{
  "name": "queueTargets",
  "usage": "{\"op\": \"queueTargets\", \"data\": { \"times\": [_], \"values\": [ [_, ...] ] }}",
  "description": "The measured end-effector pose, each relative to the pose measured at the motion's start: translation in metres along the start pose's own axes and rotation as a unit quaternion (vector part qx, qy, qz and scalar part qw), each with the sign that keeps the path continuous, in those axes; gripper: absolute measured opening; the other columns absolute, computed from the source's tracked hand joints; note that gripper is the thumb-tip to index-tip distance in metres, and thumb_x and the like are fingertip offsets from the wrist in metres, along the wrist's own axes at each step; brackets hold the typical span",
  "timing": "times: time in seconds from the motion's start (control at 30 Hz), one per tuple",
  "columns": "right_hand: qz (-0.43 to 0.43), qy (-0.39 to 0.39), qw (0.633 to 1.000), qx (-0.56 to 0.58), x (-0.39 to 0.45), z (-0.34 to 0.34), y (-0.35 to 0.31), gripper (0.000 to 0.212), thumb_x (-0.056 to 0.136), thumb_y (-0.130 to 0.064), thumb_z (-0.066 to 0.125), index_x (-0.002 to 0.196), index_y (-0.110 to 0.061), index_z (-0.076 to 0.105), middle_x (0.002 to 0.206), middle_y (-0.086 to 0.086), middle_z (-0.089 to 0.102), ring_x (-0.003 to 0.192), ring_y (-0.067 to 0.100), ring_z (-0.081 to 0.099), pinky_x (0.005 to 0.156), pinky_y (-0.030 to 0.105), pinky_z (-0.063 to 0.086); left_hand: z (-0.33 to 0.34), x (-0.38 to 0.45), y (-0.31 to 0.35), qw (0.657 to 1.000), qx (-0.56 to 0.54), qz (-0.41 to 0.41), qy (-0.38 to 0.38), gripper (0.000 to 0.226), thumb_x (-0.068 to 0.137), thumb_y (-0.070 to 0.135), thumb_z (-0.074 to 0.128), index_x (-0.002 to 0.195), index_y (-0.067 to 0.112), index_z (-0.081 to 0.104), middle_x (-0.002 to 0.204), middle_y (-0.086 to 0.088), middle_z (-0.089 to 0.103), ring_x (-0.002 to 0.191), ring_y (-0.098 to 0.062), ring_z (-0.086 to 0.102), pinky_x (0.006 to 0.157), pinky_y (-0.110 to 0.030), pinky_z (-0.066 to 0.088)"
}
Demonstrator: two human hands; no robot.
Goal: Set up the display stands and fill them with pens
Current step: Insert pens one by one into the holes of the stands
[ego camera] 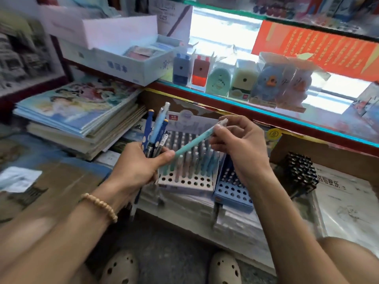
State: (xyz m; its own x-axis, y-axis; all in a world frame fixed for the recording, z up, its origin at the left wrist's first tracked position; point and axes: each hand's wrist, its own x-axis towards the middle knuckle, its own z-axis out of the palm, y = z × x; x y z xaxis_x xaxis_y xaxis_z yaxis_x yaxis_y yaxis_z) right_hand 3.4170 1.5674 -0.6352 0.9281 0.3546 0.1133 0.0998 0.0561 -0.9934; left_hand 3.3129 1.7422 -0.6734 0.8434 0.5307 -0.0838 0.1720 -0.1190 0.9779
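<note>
Head view: left hand [135,165] gripping a bunch of pens [156,128], fingers curled round them, tips sticking up, lower ends hidden in the palm. Right hand [240,140] pinching a teal pen [196,141] near its cap end, thumb and fingers closed on it, the other end reaching the left thumb. Both hovering over a white stand [184,181], partly blocked by the hands, back rows filled with pens, front holes showing bare. Sitting just right of it, a blue stand [233,191], mostly hidden under the right wrist. Lying further right, a dark stand [301,173], blurred, contents hard to make out.
</note>
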Motion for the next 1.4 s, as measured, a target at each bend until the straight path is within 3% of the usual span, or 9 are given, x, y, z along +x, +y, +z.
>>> {"op": "queueTargets", "data": {
  "times": [0.2,0.37,0.53,0.73,0.87,1.03,1.13,1.3,1.4],
  "values": [
    [-0.077,-0.021,0.980,-0.184,0.015,0.032,0.013,0.012,0.088,-0.008,0.072,0.097,-0.016,0.069,0.086,0.004,0.072,0.079,0.016,0.072,0.075,0.035,0.062,-0.041,0.010,0.017,0.999,0.020,0.030,0.041,0.032,0.086,0.038,0.069,0.070,0.016,0.051,0.048,0.005,0.036,0.042,-0.012,0.035,0.041,-0.025,0.030],
    [-0.141,-0.043,0.934,-0.326,0.024,0.058,0.029,0.014,0.088,-0.010,0.073,0.096,-0.021,0.072,0.085,-0.012,0.069,0.079,0.001,0.067,0.076,0.021,0.058,-0.049,0.017,0.022,0.991,-0.136,-0.007,0.000,0.032,0.094,0.043,0.059,0.081,0.014,0.054,0.052,0.005,0.039,0.040,-0.009,0.037,0.036,-0.019,0.030],
    [-0.143,-0.074,0.891,-0.424,0.033,0.068,0.034,0.019,0.088,-0.015,0.073,0.107,-0.016,0.074,0.096,-0.006,0.072,0.085,0.003,0.066,0.081,0.030,0.060,-0.051,0.022,0.026,0.986,-0.168,0.018,-0.005,0.033,0.098,0.041,0.056,0.074,0.018,0.054,0.056,0.007,0.044,0.048,-0.008,0.040,0.039,-0.019,0.031],
    [-0.112,-0.099,0.867,-0.476,0.035,0.082,0.046,0.024,0.090,-0.013,0.071,0.113,-0.016,0.072,0.107,-0.001,0.073,0.086,0.003,0.064,0.072,0.017,0.054,-0.065,0.026,0.020,0.980,-0.182,0.033,0.066,0.029,0.091,0.040,0.066,0.071,0.019,0.069,0.045,0.018,0.049,0.047,-0.002,0.045,0.055,-0.027,0.034],
    [-0.097,-0.101,0.860,-0.491,0.034,0.085,0.052,0.020,0.087,-0.016,0.074,0.108,-0.018,0.075,0.100,-0.004,0.074,0.085,0.005,0.066,0.079,0.027,0.059,-0.069,0.027,0.018,0.979,-0.184,0.032,0.077,0.029,0.086,0.035,0.073,0.086,0.006,0.072,0.044,0.018,0.050,0.039,0.002,0.046,0.053,-0.025,0.033],
    [-0.118,-0.105,0.849,-0.504,0.035,0.089,0.049,0.012,0.091,-0.017,0.070,0.101,-0.016,0.075,0.096,-0.003,0.074,0.081,0.005,0.066,0.074,0.020,0.056,-0.070,0.029,0.010,0.984,-0.162,0.025,0.074,0.030,0.082,0.035,0.078,0.073,0.013,0.060,0.077,-0.014,0.063,0.049,-0.010,0.044,0.050,-0.027,0.033],
    [-0.128,-0.122,0.821,-0.543,0.031,0.093,0.052,0.004,0.091,-0.018,0.070,0.092,-0.019,0.074,0.090,-0.005,0.072,0.078,0.006,0.065,0.078,0.030,0.059,-0.070,0.028,0.008,0.987,-0.149,0.021,0.055,0.033,0.080,0.038,0.078,0.087,0.010,0.061,0.082,-0.013,0.057,0.057,-0.017,0.041,0.051,-0.028,0.033],
    [-0.143,-0.139,0.787,-0.584,0.028,0.096,0.045,0.013,0.093,-0.016,0.066,0.101,-0.016,0.076,0.096,0.000,0.073,0.082,0.012,0.064,0.081,0.031,0.056,-0.068,0.027,0.005,0.988,-0.147,0.008,0.051,0.029,0.082,0.032,0.078,0.079,0.009,0.061,0.081,-0.014,0.058,0.058,-0.019,0.043,0.047,-0.024,0.033],
    [-0.179,-0.086,0.828,-0.525,0.024,0.090,0.038,0.015,0.097,-0.021,0.062,0.095,-0.016,0.075,0.089,-0.004,0.071,0.074,0.011,0.063,0.074,0.030,0.054,-0.064,0.025,0.006,0.986,-0.159,0.012,0.051,0.041,0.081,0.033,0.078,0.087,-0.005,0.065,0.079,-0.018,0.058,0.062,-0.023,0.039,0.039,-0.023,0.030]
  ]
}}
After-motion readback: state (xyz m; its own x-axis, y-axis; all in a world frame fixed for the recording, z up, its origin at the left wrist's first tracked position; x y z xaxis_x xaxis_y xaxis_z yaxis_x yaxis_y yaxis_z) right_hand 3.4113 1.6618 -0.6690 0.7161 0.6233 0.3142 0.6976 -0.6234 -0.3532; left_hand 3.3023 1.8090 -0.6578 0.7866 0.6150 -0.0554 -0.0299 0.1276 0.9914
